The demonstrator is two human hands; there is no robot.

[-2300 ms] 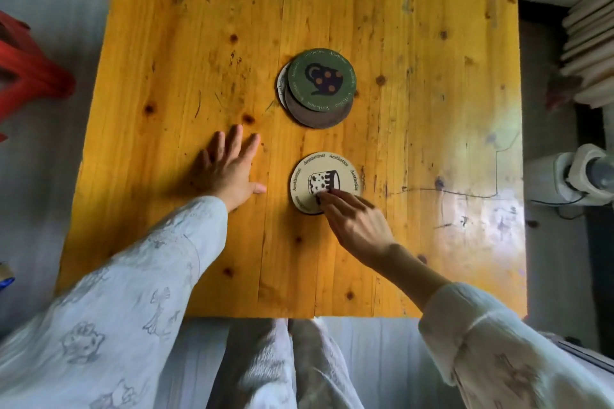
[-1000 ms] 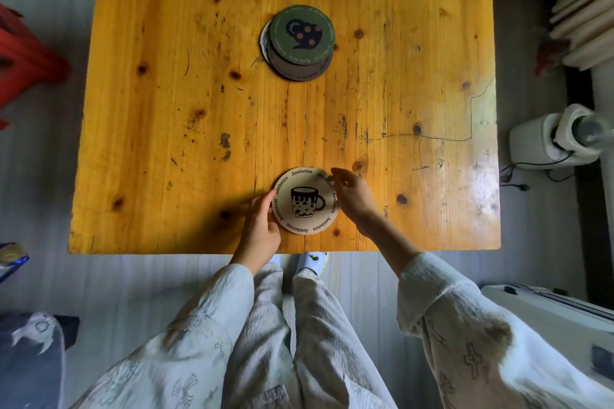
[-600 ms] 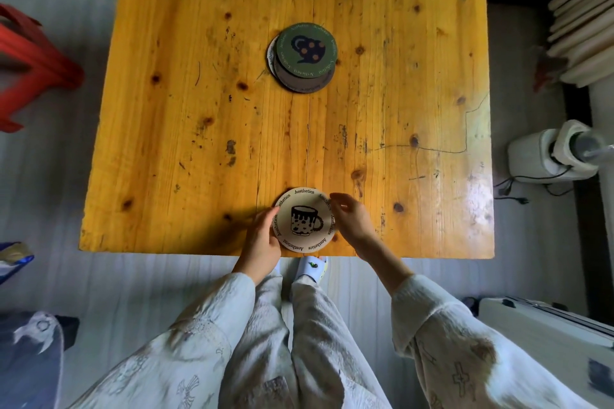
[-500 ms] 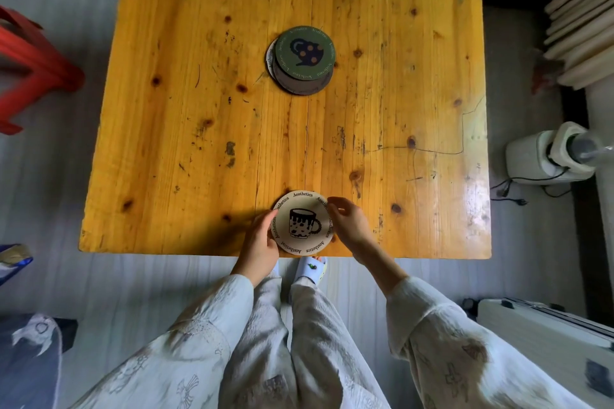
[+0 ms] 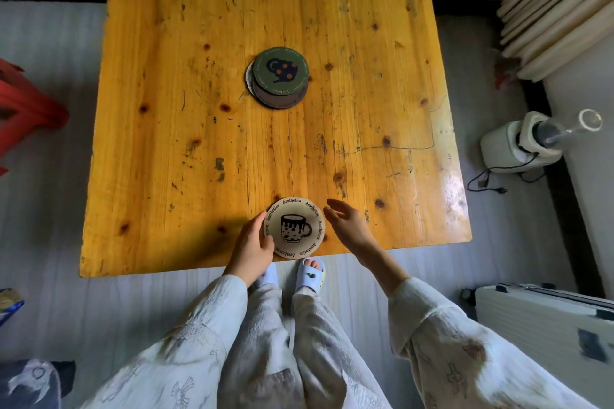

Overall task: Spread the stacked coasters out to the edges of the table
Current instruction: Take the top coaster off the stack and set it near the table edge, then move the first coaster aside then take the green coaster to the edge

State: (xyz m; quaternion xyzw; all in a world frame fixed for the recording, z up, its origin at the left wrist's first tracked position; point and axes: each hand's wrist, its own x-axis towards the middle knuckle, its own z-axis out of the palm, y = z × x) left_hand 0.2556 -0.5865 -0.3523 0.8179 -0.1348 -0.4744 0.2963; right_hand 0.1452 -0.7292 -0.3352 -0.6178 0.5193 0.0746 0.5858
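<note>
A beige round coaster (image 5: 294, 227) with a black mug print lies at the near edge of the yellow wooden table (image 5: 166, 143). My left hand (image 5: 251, 247) touches its left rim with curled fingers. My right hand (image 5: 349, 226) hovers just right of the coaster, fingers apart, touching nothing. A stack of coasters (image 5: 278, 76) with a green one on top sits near the table's middle, far from both hands.
A red stool (image 5: 26, 109) stands left of the table. A white appliance (image 5: 518, 146) with a cord sits on the floor at right, under beige curtains (image 5: 558, 10). A white case (image 5: 545, 322) lies at lower right. My slippered feet (image 5: 310, 276) are below the table edge.
My right hand has let go of the beige coaster and moved off to the right. The coaster has reached the near table edge. The left hand stays on its rim.
</note>
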